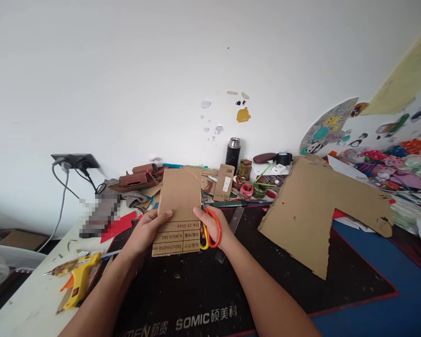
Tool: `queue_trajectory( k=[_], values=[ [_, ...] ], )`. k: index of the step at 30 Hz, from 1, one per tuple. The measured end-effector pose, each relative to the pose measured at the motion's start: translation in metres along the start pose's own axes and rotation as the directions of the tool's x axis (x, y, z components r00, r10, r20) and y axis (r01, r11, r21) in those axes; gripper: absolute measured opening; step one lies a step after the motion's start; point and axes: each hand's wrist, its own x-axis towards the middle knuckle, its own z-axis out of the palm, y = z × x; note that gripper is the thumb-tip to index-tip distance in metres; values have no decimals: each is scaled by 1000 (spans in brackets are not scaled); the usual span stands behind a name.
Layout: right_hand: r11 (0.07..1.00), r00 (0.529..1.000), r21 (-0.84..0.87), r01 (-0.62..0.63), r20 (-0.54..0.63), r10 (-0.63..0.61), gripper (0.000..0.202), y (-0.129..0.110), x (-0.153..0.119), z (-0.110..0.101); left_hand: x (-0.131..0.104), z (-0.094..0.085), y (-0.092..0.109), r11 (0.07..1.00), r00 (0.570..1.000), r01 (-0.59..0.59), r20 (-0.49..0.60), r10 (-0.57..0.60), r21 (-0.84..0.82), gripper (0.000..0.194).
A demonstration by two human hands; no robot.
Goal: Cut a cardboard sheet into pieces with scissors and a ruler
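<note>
A rectangular piece of cardboard (180, 196) with printed text along its lower part is held up over the black mat. My left hand (148, 230) grips its left edge, thumb lying on the front. At the opposite edge my right hand (212, 227) holds scissors (214, 229) with orange and yellow handles, its thumb also pressing on the cardboard. The scissor blades point upward beside the cardboard's right edge and are partly hidden. Behind my right wrist lies a ruler (235, 220) on the mat.
A yellow hot glue gun (80, 281) rests at the left near red paper (121, 226). To the right lies a large cut cardboard sheet (301, 210). Paint jars (246, 189) and a black thermos (233, 153) stand by the wall. The black mat (196, 290) covers the table's middle.
</note>
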Motion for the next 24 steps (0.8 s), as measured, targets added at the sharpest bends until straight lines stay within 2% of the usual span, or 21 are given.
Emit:
queue_trajectory(
  k=[4, 8, 11, 14, 18, 24],
  values=[
    [997, 997, 78, -1, 74, -4, 62, -3, -1, 0, 2, -5, 0, 995, 999, 32, -12, -33, -97, 37],
    [991, 990, 130, 34, 132, -51, 56, -4, 0, -2, 5, -8, 3, 983, 995, 44, -80, -60, -181, 30],
    [991, 995, 131, 36, 84, -48, 54, -2, 2, -3, 4, -4, 8, 973, 976, -60, -217, 11, -223, 28],
    [990, 998, 142, 11, 53, -18, 64, -1, 2, -3, 2, 4, 11, 959, 943, -185, -313, 113, -214, 30],
    [993, 998, 117, -16, 62, 9, 78, -1, 2, -3, 2, 7, 10, 946, 925, -250, -341, 170, -206, 39],
    [992, 984, 118, -46, 176, 25, 89, -1, 2, -2, 5, 1, 7, 936, 909, -306, -347, 233, -175, 46]
  ],
)
